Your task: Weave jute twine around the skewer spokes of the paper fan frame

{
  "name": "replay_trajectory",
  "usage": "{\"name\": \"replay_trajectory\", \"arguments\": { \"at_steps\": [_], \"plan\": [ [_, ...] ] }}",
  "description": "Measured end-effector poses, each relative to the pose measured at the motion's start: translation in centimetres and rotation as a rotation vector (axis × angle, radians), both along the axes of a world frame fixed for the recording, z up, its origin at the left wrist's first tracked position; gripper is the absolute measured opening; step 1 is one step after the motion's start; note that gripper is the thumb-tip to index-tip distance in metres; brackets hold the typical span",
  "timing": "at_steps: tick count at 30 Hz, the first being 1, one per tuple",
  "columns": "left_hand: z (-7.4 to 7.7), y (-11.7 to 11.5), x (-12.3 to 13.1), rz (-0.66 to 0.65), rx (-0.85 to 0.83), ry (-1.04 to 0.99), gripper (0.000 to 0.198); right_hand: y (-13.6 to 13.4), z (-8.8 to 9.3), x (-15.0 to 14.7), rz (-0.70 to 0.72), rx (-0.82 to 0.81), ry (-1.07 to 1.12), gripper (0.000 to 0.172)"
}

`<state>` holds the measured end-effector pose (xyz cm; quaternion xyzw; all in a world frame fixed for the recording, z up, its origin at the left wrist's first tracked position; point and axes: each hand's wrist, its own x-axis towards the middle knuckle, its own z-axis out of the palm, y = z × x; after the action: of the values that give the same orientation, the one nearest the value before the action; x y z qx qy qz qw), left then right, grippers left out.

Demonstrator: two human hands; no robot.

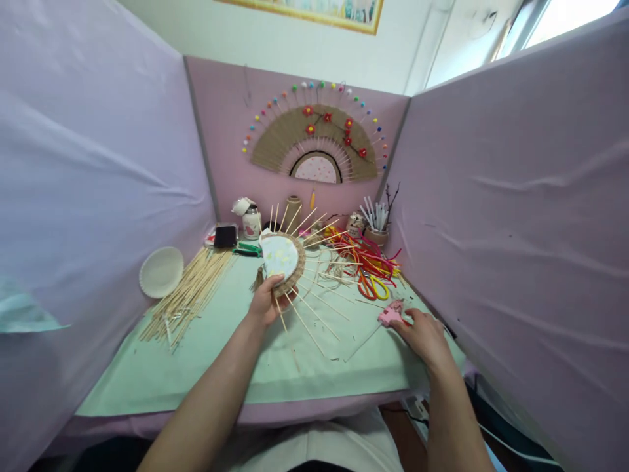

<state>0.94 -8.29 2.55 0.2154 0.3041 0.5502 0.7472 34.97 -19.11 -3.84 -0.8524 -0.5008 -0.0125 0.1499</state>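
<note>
My left hand (pixel 265 303) grips the lower edge of a half-made fan (pixel 281 257): a pale half-disc rimmed with woven twine, with thin wooden sticks spreading out from it. It is held upright above the green mat (pixel 196 354). My right hand (pixel 423 334) rests on the mat at the right, fingers curled beside a pink glue gun (pixel 390 313), touching its handle end. Whether the fingers close round it is unclear.
A bundle of bamboo sticks (pixel 189 295) and a white paper plate (pixel 161 271) lie at the left. Coloured cords (pixel 368 262), a jar (pixel 251 221), a cup of sticks (pixel 376 229) sit at the back. A finished fan (pixel 317 141) hangs on the pink partition. Partitions close three sides.
</note>
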Motion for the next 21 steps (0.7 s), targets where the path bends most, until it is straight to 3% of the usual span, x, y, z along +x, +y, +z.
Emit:
{"name": "replay_trajectory", "arguments": {
  "at_steps": [5, 12, 16, 21],
  "plan": [
    [-0.2, 0.2, -0.3, -0.012, -0.001, -0.016, 0.021, 0.5, -1.2, 0.4, -0.001, -0.053, 0.028, 0.057],
    [-0.4, 0.3, -0.5, -0.024, 0.010, 0.007, 0.028, 0.6, -0.8, 0.3, 0.068, -0.027, 0.104, 0.036],
    [-0.4, 0.4, -0.5, -0.017, 0.013, 0.012, 0.030, 0.0, 0.2, 1.3, 0.107, 0.131, 0.343, 0.036],
    [-0.3, 0.4, -0.4, -0.003, 0.009, 0.007, 0.027, -1.2, 2.3, 1.3, 0.016, 0.523, 0.781, 0.054]
  ]
}}
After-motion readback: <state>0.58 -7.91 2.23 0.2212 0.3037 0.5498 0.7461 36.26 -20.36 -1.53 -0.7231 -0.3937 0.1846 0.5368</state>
